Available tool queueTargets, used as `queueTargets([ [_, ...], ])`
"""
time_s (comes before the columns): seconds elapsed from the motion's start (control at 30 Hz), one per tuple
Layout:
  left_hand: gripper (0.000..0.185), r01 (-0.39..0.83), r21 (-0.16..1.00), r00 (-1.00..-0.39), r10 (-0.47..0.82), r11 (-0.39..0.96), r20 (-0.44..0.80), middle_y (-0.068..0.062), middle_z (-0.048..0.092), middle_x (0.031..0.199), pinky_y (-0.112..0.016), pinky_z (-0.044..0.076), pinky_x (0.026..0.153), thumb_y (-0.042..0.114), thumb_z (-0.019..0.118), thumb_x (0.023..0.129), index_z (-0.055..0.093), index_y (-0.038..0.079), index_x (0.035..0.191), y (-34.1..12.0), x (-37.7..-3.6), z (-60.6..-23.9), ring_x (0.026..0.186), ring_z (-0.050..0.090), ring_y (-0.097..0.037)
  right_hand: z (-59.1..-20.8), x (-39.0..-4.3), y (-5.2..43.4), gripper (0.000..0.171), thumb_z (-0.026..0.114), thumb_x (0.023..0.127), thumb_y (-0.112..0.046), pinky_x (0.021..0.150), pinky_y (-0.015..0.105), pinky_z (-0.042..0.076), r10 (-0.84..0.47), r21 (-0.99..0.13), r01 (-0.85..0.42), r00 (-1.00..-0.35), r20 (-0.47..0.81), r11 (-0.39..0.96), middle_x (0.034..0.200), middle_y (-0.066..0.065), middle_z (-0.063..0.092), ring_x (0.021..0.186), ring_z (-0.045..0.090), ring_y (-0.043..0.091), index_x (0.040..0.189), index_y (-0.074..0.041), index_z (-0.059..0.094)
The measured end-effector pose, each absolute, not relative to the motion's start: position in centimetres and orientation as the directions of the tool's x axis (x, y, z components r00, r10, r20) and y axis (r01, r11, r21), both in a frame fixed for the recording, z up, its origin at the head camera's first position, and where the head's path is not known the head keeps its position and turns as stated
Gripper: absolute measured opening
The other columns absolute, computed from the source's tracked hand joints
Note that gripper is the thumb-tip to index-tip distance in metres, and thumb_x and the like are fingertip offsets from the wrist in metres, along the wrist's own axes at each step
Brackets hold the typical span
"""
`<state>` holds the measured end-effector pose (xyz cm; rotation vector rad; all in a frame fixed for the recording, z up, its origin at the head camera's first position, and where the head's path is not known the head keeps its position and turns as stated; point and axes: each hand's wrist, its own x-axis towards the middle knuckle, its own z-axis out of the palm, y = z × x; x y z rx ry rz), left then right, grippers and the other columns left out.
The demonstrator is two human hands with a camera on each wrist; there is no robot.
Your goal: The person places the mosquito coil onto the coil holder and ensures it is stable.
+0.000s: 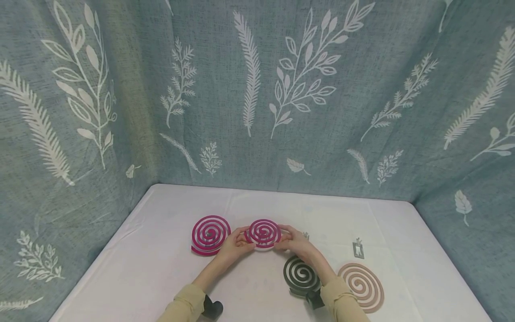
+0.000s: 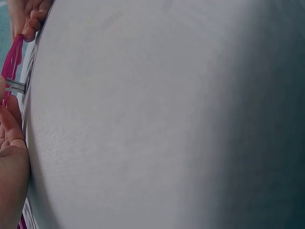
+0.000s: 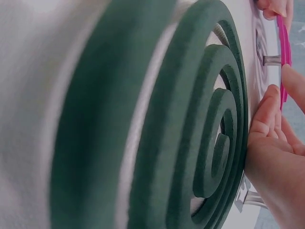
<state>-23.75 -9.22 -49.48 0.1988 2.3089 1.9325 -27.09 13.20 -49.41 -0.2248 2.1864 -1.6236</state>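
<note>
A pink mosquito coil (image 1: 263, 232) is held level between both hands, low over the middle of the table. My left hand (image 1: 235, 246) pinches its left edge with thumb and fingers. At the opposite edge, my right hand (image 1: 295, 243) pinches it the same way. Beneath the coil, a small metal stand (image 3: 272, 60) shows in the right wrist view; whether the coil rests on it I cannot tell. Another pink coil (image 1: 201, 253) lies just left of my left hand. Below my right forearm is a dark green coil (image 3: 181, 143), partly covered in the head view.
A tan coil (image 1: 380, 295) lies to the right of my right sleeve. Farther back stands a flat metal piece with a cut-out (image 1: 358, 249). Another metal piece (image 1: 306, 235) is partly hidden behind my right hand. Patterned blue-green curtains (image 1: 265, 161) enclose the white table (image 1: 161, 232).
</note>
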Motion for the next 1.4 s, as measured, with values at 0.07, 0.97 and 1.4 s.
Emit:
queueTargets([
  [0.07,0.057,0.022,0.984,-0.984,0.176,0.177,-0.01,-0.01,0.061,0.088,-0.017,0.046,0.064,0.011,0.067,0.079,0.041,0.0,0.128,-9.3,-24.2,-50.3,0.071,0.054,-0.01,-49.5,-27.1,13.2,0.07,0.068,0.076,-0.016,0.071,0.029,0.042,-0.366,-0.947,0.108,-0.904,-0.221,0.304,0.081,0.002,0.059,0.074,0.055,0.015,0.136,-0.006,0.033],
  [0.97,0.065,0.051,0.983,-0.983,0.183,0.175,0.019,-0.005,0.056,0.079,-0.016,0.045,0.064,0.012,0.067,0.08,0.033,0.001,0.134,-9.4,-24.0,-50.8,0.068,0.052,-0.007,-49.9,-27.0,13.0,0.066,0.066,0.08,-0.026,0.069,0.027,0.042,-0.319,-0.941,0.098,-0.925,-0.206,0.322,0.084,0.004,0.059,0.076,0.053,0.015,0.136,-0.009,0.035],
  [1.4,0.068,0.038,0.991,-0.979,0.202,0.131,0.011,-0.008,0.056,0.083,-0.017,0.046,0.066,0.011,0.067,0.079,0.03,0.006,0.136,-9.4,-23.6,-50.7,0.071,0.054,-0.009,-50.3,-27.0,13.0,0.063,0.057,0.085,-0.036,0.076,0.035,0.046,-0.298,-0.93,0.069,-0.936,-0.186,0.361,0.098,0.008,0.062,0.082,0.057,0.016,0.136,-0.007,0.033],
])
